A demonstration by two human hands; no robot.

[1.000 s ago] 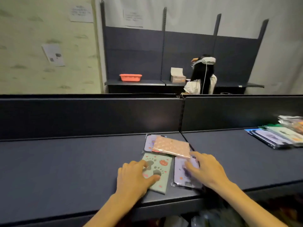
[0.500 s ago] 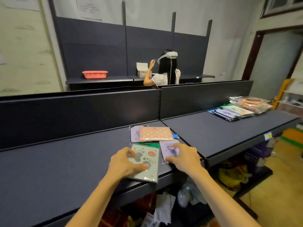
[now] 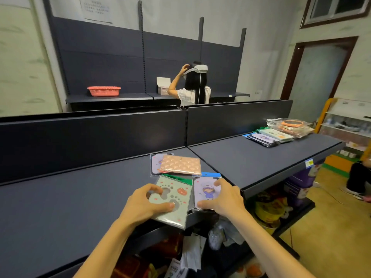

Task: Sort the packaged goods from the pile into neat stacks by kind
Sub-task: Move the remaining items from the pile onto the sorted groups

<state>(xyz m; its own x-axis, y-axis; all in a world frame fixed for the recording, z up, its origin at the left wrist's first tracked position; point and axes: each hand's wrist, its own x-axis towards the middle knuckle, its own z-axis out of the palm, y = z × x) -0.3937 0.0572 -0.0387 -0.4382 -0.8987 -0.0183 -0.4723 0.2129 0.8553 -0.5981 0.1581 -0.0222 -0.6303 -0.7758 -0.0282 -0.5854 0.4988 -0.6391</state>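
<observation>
Dark shelf surface (image 3: pixel 80 197) across the whole foreground, split by a seam near centre, low back panel behind.

At 2 o'clock on the far section, the unsorted pile (image 3: pixel 281 133): flat packets overlapping, a clear bag with an orange ring on top. Well apart from the hands.

At 12 o'clock just beyond the hands, a pink quilted packet (image 3: pixel 181 165) lying across a lilac packet (image 3: pixel 155 163), mixed kinds, not yet squared.

Nearest, at 6 o'clock, two packets side by side at the shelf's front edge. Green paw-print packet (image 3: pixel 172 199) overhanging the edge, under the left hand (image 3: pixel 143 205); fingers spread, thumb and fingertips pressed on its face, gripping its left side. Lilac cartoon packet (image 3: pixel 206 192) with blue header, under the right hand (image 3: pixel 224 197); fingers apart, thumb at the near edge, index at the far corner, pinching the packet.

Judged progress: early. Only a few packets brought over, starts of stacks by kind rather than neat ones; most of the pile untouched, pink-over-lilac pair left to separate.
</observation>
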